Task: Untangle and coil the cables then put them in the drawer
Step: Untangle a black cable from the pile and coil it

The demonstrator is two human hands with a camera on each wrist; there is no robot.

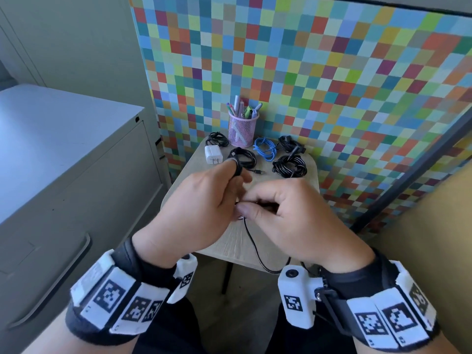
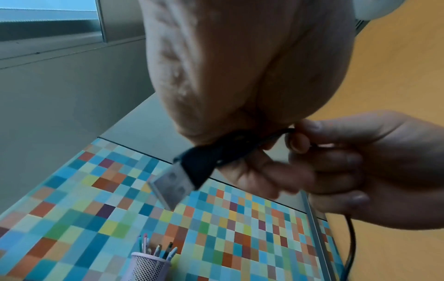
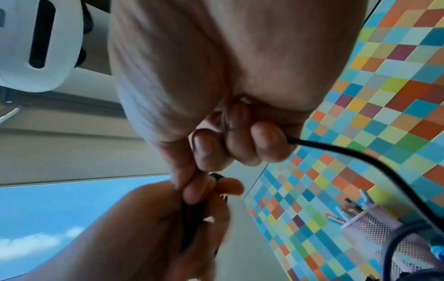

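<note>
While both hands are working above the bench's (image 1: pixel 304 241) near edge, the left hand (image 1: pixel 201 210) is pinching the black cable's (image 1: pixel 251 242) plug (image 2: pixel 173 187) and the right hand (image 1: pixel 298 215) is gripping the cord beside it. Light and floppy, it is probably handling best when held near the plug.

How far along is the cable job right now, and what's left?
Done: several black coiled bundles and a blue coiled cable lie on the small wooden table. In hand: the left hand pinches a black cable's USB plug; the right hand holds its cord, uncoiled, trailing off the table. Left: coil it, then move all into a drawer.
</note>
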